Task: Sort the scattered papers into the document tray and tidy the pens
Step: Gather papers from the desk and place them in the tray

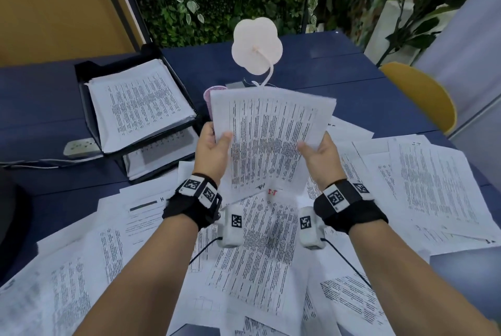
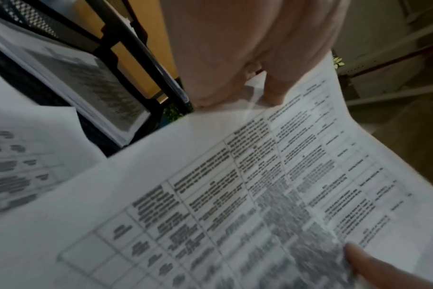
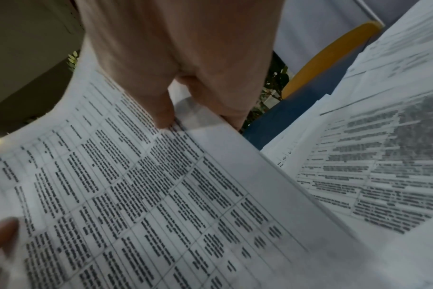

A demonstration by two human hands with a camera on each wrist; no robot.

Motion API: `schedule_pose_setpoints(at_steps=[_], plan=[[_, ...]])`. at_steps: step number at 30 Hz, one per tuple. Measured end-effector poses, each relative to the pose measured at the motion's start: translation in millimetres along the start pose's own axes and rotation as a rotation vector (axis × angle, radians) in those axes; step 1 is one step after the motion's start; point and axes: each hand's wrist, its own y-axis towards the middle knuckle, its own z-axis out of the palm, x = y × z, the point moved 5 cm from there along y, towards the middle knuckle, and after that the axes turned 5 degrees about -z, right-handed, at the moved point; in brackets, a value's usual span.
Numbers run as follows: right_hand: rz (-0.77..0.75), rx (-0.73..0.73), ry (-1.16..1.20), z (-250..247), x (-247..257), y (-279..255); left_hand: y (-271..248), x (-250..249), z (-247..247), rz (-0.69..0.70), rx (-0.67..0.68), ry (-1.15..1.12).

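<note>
Both hands hold one printed sheet (image 1: 271,143) up above the desk, tilted toward the head camera. The left hand (image 1: 212,150) pinches its left edge, thumb on the printed face, fingers behind. The right hand (image 1: 320,154) pinches the right edge the same way. In the left wrist view the thumb tip (image 2: 275,91) presses the sheet near its margin, and the other hand's thumb shows at the lower right corner. In the right wrist view the thumb (image 3: 161,109) lies on the sheet's table grid; the sheet curves between the two grips. Whether it is a single sheet or a few together cannot be told.

The black stacked document tray (image 1: 86,97) sits at the left rear of the dark blue table (image 1: 40,97), its upper tier filled with a pile of printed pages and more pages in the lower tier. Scattered papers (image 1: 433,186) cover the near and right parts of the table, overlapping each other. A pink mesh pen cup (image 1: 210,94) stands just behind the held sheet, mostly hidden by it; its contents cannot be seen. A pale flower-shaped fan (image 1: 256,45) rises behind it. A yellow chair (image 1: 423,94) stands at the right edge of the table.
</note>
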Motion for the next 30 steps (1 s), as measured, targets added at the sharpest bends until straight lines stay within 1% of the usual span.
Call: schedule_pose_setpoints(at_steps=[3,6,8,10,11,13,16,17,20,22,24,25,28,30], plan=[[0.009,-0.078,-0.036,-11.8,-1.9,5.2,3.0,0.6,3.8,-0.027,0.094,0.083],[0.050,-0.138,-0.062,-24.3,-9.0,2.5,6.4,23.0,2.1,-0.101,0.161,0.339],[0.136,-0.095,-0.230,-32.5,-21.1,-2.5,5.9,45.5,-2.9,-0.174,0.184,0.426],[0.251,-0.015,-0.425,-40.7,-39.3,-10.2,1.4,68.3,-7.1,-0.289,0.205,0.476],[0.303,0.020,-0.491,-45.1,-49.9,-14.1,-1.0,78.1,-9.3,-0.331,0.210,0.544],[0.401,0.072,-0.599,-52.3,-75.7,-20.8,-5.1,92.8,-13.8,-0.357,0.221,0.746],[0.527,0.111,-0.632,-58.7,-107.9,-31.2,-15.4,109.4,-17.7,-0.408,0.227,0.998],[0.545,0.118,-0.651,-60.3,-114.6,-33.0,-19.7,114.3,-17.9,-0.449,0.229,1.044],[0.573,0.146,-0.698,-61.6,-127.2,-33.3,-30.9,127.4,-13.2,-0.510,0.249,1.150],[0.580,0.171,-0.710,-59.2,-128.1,-32.7,-35.0,133.5,-9.2,-0.533,0.265,1.184],[0.586,0.190,-0.715,-57.4,-125.2,-33.2,-38.7,137.4,-6.0,-0.571,0.284,1.146],[0.587,0.199,-0.733,-56.3,-122.3,-33.8,-40.3,137.2,-4.5,-0.567,0.288,1.113],[0.628,0.245,-0.780,-56.2,-118.0,-36.7,-41.7,135.2,-5.4,-0.486,0.276,1.059],[0.638,0.305,-0.792,-54.9,-118.8,-36.2,-39.2,134.3,-12.0,-0.459,0.228,0.958]])
